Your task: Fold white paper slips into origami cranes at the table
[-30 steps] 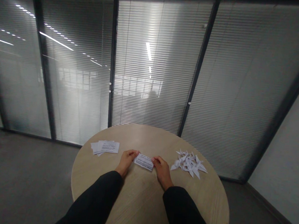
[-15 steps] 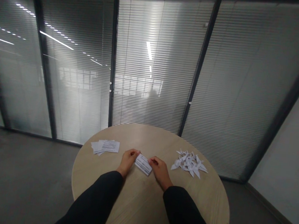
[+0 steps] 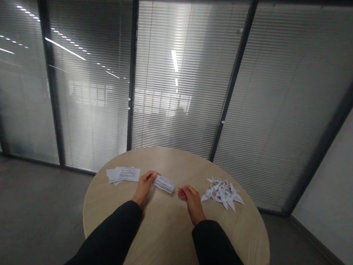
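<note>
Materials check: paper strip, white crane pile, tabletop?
Paper strip: matte white paper, going by the printed text and thin edges. Crane pile: likely the same paper, with sharp creases. Tabletop: wood veneer or laminate, satin finish; pale grain, soft sheen, can't tell which.

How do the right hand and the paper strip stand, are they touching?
Apart. The head view shows a small gap between the right hand and the paper strip.
</note>
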Demonstrator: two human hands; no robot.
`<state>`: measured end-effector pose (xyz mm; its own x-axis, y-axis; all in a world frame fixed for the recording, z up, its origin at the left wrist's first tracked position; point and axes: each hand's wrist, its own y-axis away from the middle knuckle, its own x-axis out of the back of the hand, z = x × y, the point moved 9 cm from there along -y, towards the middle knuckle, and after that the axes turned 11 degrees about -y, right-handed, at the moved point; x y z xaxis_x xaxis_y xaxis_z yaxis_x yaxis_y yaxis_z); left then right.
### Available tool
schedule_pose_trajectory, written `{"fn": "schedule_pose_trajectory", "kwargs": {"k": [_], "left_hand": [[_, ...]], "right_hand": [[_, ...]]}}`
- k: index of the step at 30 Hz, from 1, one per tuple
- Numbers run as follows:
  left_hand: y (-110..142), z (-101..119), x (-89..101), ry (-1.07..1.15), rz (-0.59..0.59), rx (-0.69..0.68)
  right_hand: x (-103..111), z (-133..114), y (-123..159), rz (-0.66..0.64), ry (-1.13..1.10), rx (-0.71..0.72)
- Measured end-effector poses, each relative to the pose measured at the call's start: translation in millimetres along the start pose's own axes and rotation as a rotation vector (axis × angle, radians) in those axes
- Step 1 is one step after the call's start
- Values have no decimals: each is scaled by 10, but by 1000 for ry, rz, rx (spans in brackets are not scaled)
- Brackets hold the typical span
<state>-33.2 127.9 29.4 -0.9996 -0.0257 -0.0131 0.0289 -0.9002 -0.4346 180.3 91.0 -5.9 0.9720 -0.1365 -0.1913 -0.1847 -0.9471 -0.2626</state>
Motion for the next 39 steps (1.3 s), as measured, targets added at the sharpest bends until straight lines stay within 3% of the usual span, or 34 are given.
{"fn": "schedule_pose_trajectory", "kwargs": {"k": [4,7,9,15,22,28,39], "left_hand": [[133,82,-376,-55,-281,-8],[190,155,-429,-64,-334,-34],[200,189,-421,-81,-352,-51],[190,175,-417,-143,-357,-73],[234,-27,-497,53,-407,113],[206,-109,-469,177,-360,201],[130,-153,-283,153,-164,197]], "right_hand": [[-237,175,113,-136,-248,-249],[-471,142,260,-322,-266,-335],[-517,86,300,-366,-242,-313],[-354,101,199,-272,-122,-232],[-178,33,76,-127,-244,-110],[-43,-48,47,-31,-247,-31],[6,-59,35,47,-106,47]]}}
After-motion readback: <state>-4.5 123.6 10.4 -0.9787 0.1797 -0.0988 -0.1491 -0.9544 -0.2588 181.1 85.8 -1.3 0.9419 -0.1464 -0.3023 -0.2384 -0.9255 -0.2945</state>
